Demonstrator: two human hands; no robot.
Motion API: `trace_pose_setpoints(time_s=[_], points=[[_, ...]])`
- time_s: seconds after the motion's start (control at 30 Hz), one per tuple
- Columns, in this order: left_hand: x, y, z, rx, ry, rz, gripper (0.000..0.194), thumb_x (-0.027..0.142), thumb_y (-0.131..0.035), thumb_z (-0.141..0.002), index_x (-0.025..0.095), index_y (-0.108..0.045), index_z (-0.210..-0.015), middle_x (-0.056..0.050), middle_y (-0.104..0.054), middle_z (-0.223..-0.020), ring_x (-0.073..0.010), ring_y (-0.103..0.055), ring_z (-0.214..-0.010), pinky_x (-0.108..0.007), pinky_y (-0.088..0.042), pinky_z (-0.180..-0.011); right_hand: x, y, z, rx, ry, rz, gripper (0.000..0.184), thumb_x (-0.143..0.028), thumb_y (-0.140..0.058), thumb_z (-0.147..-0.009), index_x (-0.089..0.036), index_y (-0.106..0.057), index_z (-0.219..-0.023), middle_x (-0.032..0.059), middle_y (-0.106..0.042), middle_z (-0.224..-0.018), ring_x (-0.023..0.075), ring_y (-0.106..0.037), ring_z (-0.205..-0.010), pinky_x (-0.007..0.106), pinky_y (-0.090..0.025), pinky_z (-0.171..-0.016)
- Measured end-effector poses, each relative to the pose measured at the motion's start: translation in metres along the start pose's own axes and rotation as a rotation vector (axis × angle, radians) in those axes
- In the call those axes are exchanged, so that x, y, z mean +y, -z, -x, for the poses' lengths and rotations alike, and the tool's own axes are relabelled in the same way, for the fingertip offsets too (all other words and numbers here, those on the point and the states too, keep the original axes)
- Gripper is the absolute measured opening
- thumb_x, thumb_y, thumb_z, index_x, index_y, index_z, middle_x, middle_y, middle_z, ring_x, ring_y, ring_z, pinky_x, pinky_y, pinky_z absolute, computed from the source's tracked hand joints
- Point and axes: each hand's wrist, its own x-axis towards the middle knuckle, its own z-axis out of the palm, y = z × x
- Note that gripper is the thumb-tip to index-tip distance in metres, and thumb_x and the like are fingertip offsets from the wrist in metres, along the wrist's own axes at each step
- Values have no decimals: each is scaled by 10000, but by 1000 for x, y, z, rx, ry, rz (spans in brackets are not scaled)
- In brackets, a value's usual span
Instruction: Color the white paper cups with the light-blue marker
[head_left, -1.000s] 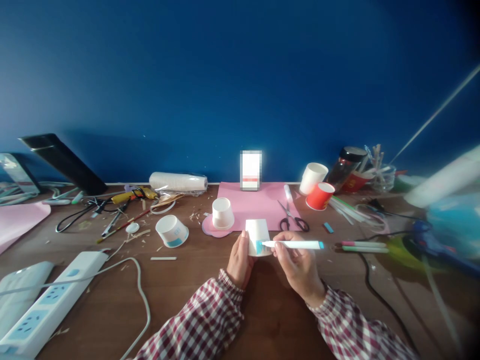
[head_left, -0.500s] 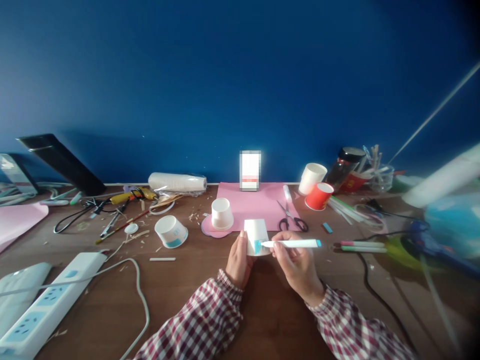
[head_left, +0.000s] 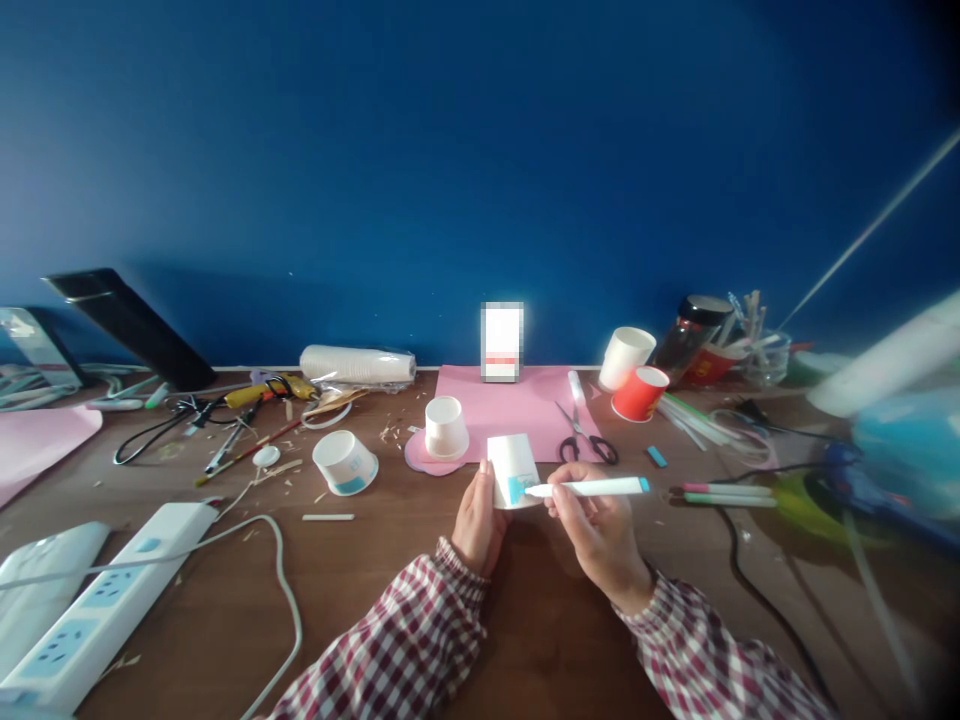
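Note:
My left hand (head_left: 476, 520) is closed on a white paper cup (head_left: 512, 455), its thumb along the cup's left side. Blue colouring covers a patch low on the cup. Between the fingers of my right hand (head_left: 596, 535) is a white marker pen (head_left: 604, 487) with a blue end, lying nearly level, its tip at the blue patch. Behind the held cup, another white paper cup (head_left: 446, 428) stands on a round pink paper piece. To the left, a third paper cup (head_left: 345, 463) carries a blue patch near its rim.
Scissors (head_left: 581, 437) lie on a pink sheet (head_left: 517, 400) before the blue wall. A red paper cup (head_left: 639, 393) and white cup (head_left: 628, 357) stand to the right. At left are a power strip (head_left: 112, 600), its cord and a wrapped cup stack (head_left: 356, 364). Markers (head_left: 727, 495) lie at right.
The marker tip has shifted slightly right on the cup, and the blue patch looks a little wider. Both hands keep their hold; the whole view has moved slightly.

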Motion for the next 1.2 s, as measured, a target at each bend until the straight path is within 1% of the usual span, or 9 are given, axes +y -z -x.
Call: trace_pose_setpoints(time_s=[0.13, 0.27, 0.4, 0.47, 0.57, 0.77, 0.97, 1.2], points=[[-1, 1, -2, 17, 37, 34, 482, 560, -622, -845, 93, -645, -960, -121, -689, -874, -236, -638, -815, -397, -522, -788, -1, 1, -1, 48, -23, -38, 197, -366, -571, -939, -189, -603, -860, -10, -612, -649, 121, -602, -582, 220, -524, -556], [0, 2, -3, 61, 61, 108, 417, 502, -615, -868, 103, -641, -988, -107, -683, -884, -235, -640, -828, -398, -524, -801, 3, 2, -1, 68, -56, -81, 186, -379, -588, -931, -195, -608, -910, -6, -629, -669, 129, -631, -618, 228, -546, -591], [-1, 2, -5, 59, 65, 115, 480, 557, -591, -870, 102, -644, -1013, -105, -683, -881, -222, -633, -815, -364, -512, -781, 5, 2, 0, 68, -62, -78, 185, -381, -592, -929, -198, -612, -913, 1, -646, -678, 132, -642, -622, 230, -553, -593], [-2, 2, -5, 49, 53, 101, 503, 583, -593, -859, 107, -648, -1014, -97, -683, -873, -209, -627, -800, -344, -503, -767, 4, 1, -1, 70, -61, -64, 175, -374, -594, -927, -201, -611, -915, 2, -654, -676, 127, -635, -602, 221, -546, -573], [-2, 2, -4, 30, 40, 87, 480, 583, -608, -850, 116, -652, -950, -74, -672, -814, -192, -616, -760, -336, -496, -758, 1, 0, -1, 58, -34, -30, 163, -359, -581, -931, -201, -608, -899, 1, -652, -675, 121, -619, -580, 214, -537, -549], [-1, 1, -2, 9, 37, 69, 499, 587, -610, -848, 96, -653, -924, -90, -679, -822, -194, -623, -779, -332, -497, -771, 0, 0, -1, 19, -4, 5, 167, -347, -552, -944, -197, -602, -890, 6, -648, -694, 123, -613, -587, 219, -527, -547], [3, -2, -3, 54, 26, 103, 459, 577, -652, -820, 122, -645, -884, -32, -630, -719, -151, -591, -659, -295, -500, -668, -2, 2, -2, -38, 18, 42, 226, -348, -541, -935, -189, -582, -780, -12, -572, -607, 111, -541, -525, 208, -446, -472], [2, 0, -3, 35, 30, 64, 488, 586, -600, -855, 111, -647, -957, -71, -663, -801, -181, -622, -738, -321, -518, -730, -1, -1, -2, 0, -51, -29, 210, -371, -562, -928, -187, -603, -836, -4, -601, -630, 112, -551, -538, 216, -464, -496]])
